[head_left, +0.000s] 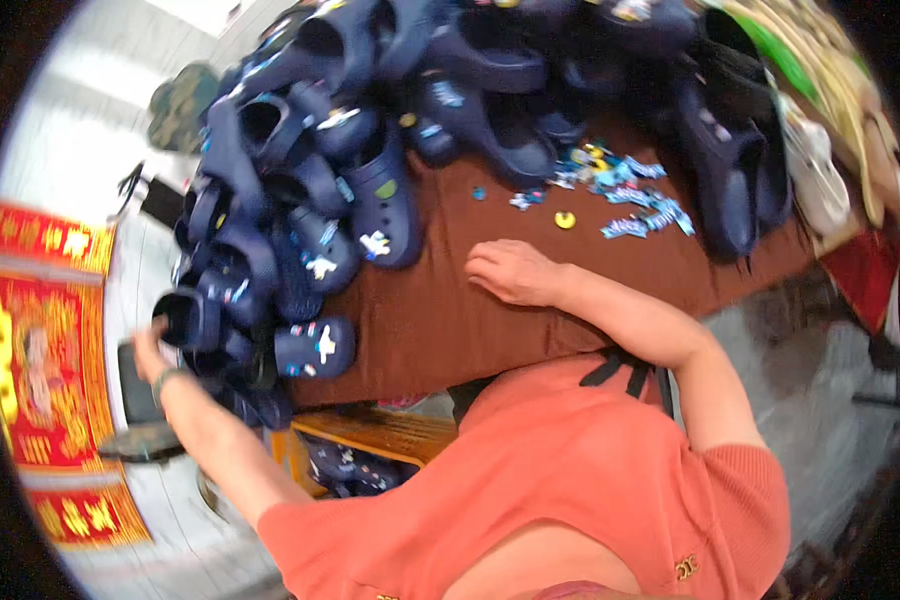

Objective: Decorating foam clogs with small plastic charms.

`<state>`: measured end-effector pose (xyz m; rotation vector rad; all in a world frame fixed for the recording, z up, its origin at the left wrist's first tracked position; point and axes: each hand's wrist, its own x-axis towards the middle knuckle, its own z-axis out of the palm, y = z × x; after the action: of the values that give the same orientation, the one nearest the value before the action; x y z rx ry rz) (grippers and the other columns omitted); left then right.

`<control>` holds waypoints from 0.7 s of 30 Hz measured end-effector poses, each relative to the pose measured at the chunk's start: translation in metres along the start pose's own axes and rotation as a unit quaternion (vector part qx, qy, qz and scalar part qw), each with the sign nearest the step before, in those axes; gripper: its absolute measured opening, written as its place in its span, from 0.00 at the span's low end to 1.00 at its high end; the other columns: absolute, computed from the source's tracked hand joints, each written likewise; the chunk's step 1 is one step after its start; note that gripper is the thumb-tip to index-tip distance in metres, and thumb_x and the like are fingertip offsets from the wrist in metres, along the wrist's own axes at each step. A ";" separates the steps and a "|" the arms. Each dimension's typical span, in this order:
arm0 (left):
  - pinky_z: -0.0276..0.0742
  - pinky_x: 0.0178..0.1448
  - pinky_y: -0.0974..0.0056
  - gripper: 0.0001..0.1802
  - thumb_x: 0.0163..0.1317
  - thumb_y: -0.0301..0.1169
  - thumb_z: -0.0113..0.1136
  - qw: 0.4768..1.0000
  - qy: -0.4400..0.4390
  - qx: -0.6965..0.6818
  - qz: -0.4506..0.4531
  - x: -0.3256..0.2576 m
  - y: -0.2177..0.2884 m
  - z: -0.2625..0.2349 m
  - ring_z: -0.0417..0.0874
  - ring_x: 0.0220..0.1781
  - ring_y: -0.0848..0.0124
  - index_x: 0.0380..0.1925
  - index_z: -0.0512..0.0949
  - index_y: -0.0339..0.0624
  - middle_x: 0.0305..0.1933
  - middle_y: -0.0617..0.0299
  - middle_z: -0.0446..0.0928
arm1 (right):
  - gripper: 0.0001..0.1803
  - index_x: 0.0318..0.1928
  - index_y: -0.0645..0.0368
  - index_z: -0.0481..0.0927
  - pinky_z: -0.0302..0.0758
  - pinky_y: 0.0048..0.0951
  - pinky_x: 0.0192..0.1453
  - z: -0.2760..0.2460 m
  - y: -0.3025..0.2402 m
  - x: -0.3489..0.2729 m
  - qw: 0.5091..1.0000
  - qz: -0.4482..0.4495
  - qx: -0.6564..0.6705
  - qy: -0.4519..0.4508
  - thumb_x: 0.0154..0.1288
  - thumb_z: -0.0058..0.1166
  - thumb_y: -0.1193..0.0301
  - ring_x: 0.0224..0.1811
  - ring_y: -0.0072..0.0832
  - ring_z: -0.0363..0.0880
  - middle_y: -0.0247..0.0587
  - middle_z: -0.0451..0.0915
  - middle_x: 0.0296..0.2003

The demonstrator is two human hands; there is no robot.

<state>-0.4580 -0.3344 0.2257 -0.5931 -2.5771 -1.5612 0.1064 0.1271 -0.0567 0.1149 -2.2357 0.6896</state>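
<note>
My left hand [148, 357] reaches out to the far left and grips the edge of a navy clog [186, 319] at the end of the pile, thumb over its rim. My right hand [515, 272] rests palm down on the brown cloth [450, 335], its fingers curled in together; I see nothing in it, though its underside is hidden. A navy clog with a green and a white charm [383, 212] lies left of that hand. Beyond it, a round yellow charm [565, 220] and a scatter of blue and white charms [625, 190] lie on the cloth.
Many navy clogs [320, 55] are heaped along the table's left and far edges. Another pair [725, 190] and a white shoe [818, 175] stand at the right. Below the table is a wooden stool [400, 430]. Red posters [50, 370] are at the left.
</note>
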 end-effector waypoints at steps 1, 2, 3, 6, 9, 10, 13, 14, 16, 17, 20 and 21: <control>0.77 0.50 0.55 0.25 0.48 0.44 0.69 0.996 0.042 0.036 -0.069 0.000 -0.005 -0.019 0.82 0.44 0.60 0.43 0.83 0.40 0.41 0.57 0.82 | 0.07 0.38 0.58 0.73 0.76 0.42 0.43 0.001 0.001 -0.001 1.000 -0.021 0.019 -0.009 0.63 0.55 0.70 0.40 0.44 0.77 0.44 0.74 0.36; 0.77 0.49 0.54 0.25 0.49 0.44 0.67 0.996 0.006 -0.088 -0.022 -0.001 -0.024 0.054 0.81 0.45 0.61 0.43 0.82 0.38 0.41 0.55 0.81 | 0.07 0.37 0.58 0.72 0.76 0.42 0.43 -0.002 0.010 -0.008 0.999 -0.007 0.001 -0.033 0.63 0.54 0.70 0.39 0.45 0.77 0.44 0.73 0.36; 0.76 0.51 0.57 0.21 0.51 0.42 0.65 0.991 -0.009 -0.052 -0.125 0.001 -0.006 0.098 0.81 0.45 0.61 0.41 0.82 0.39 0.40 0.55 0.81 | 0.07 0.37 0.58 0.72 0.76 0.42 0.43 -0.007 0.016 -0.016 0.999 0.028 -0.031 -0.024 0.63 0.54 0.70 0.39 0.45 0.77 0.44 0.73 0.36; 0.75 0.56 0.58 0.17 0.61 0.37 0.57 0.976 0.057 -0.191 -0.082 -0.031 -0.015 0.109 0.82 0.46 0.59 0.45 0.82 0.39 0.43 0.52 0.83 | 0.07 0.36 0.58 0.72 0.75 0.44 0.42 -0.008 0.013 -0.025 0.999 0.033 -0.018 -0.038 0.64 0.53 0.69 0.39 0.45 0.77 0.44 0.73 0.35; 0.75 0.56 0.58 0.17 0.62 0.37 0.56 0.993 0.054 -0.100 0.036 -0.019 0.008 0.126 0.82 0.46 0.59 0.46 0.82 0.39 0.44 0.52 0.83 | 0.07 0.34 0.57 0.72 0.73 0.45 0.43 -0.007 0.008 -0.023 0.997 0.044 -0.023 -0.051 0.63 0.54 0.68 0.40 0.43 0.77 0.43 0.73 0.35; 0.75 0.56 0.59 0.17 0.63 0.36 0.56 0.992 0.068 -0.050 0.091 -0.016 0.017 0.139 0.82 0.46 0.59 0.46 0.81 0.38 0.44 0.51 0.83 | 0.07 0.34 0.57 0.72 0.73 0.45 0.43 -0.007 0.009 -0.022 0.997 0.044 -0.024 -0.052 0.63 0.54 0.68 0.40 0.43 0.77 0.43 0.73 0.35; 0.74 0.56 0.59 0.17 0.64 0.35 0.54 0.958 0.111 0.110 0.242 0.036 0.040 0.131 0.82 0.47 0.59 0.48 0.81 0.37 0.45 0.50 0.83 | 0.06 0.34 0.56 0.73 0.72 0.42 0.44 -0.003 0.012 -0.021 0.999 0.022 -0.036 -0.033 0.62 0.54 0.69 0.40 0.42 0.76 0.42 0.74 0.35; 0.74 0.56 0.59 0.17 0.65 0.35 0.53 0.929 0.150 0.185 0.283 0.053 0.057 0.072 0.82 0.47 0.59 0.48 0.80 0.36 0.45 0.50 0.83 | 0.06 0.34 0.56 0.73 0.71 0.41 0.45 0.000 0.009 -0.017 0.999 -0.007 -0.038 -0.018 0.61 0.54 0.69 0.40 0.41 0.76 0.42 0.74 0.35; 0.74 0.56 0.59 0.18 0.66 0.34 0.52 0.858 0.184 0.315 0.362 0.057 0.076 0.033 0.82 0.47 0.58 0.49 0.80 0.35 0.45 0.50 0.83 | 0.06 0.32 0.56 0.72 0.68 0.41 0.48 0.000 0.012 -0.013 0.998 -0.034 -0.050 -0.003 0.58 0.56 0.70 0.39 0.40 0.74 0.40 0.73 0.34; 0.73 0.56 0.58 0.19 0.68 0.34 0.50 0.915 0.131 0.211 0.318 0.047 0.086 0.092 0.81 0.48 0.58 0.52 0.78 0.32 0.46 0.48 0.82 | 0.07 0.36 0.56 0.74 0.66 0.43 0.54 -0.004 0.016 -0.014 0.995 0.002 -0.083 -0.062 0.59 0.55 0.69 0.45 0.39 0.75 0.40 0.75 0.39; 0.73 0.56 0.63 0.20 0.65 0.25 0.48 0.928 0.038 0.129 0.348 -0.040 0.157 0.201 0.78 0.50 0.65 0.57 0.75 0.33 0.51 0.53 0.79 | 0.14 0.45 0.57 0.77 0.60 0.47 0.66 -0.008 0.023 -0.019 0.972 0.020 -0.212 -0.103 0.60 0.55 0.66 0.58 0.38 0.70 0.41 0.75 0.51; 0.72 0.60 0.62 0.24 0.61 0.22 0.43 0.951 0.024 0.133 0.279 -0.094 0.186 0.237 0.78 0.53 0.62 0.58 0.74 0.33 0.54 0.51 0.79 | 0.18 0.51 0.57 0.77 0.56 0.49 0.72 -0.007 0.026 -0.018 0.945 0.009 -0.317 -0.082 0.62 0.56 0.64 0.66 0.37 0.66 0.42 0.73 0.59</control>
<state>-0.2715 -0.0801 0.2436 -1.1076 -2.2402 -1.0113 0.1159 0.1509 -0.0769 -0.1763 -2.5108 -0.0604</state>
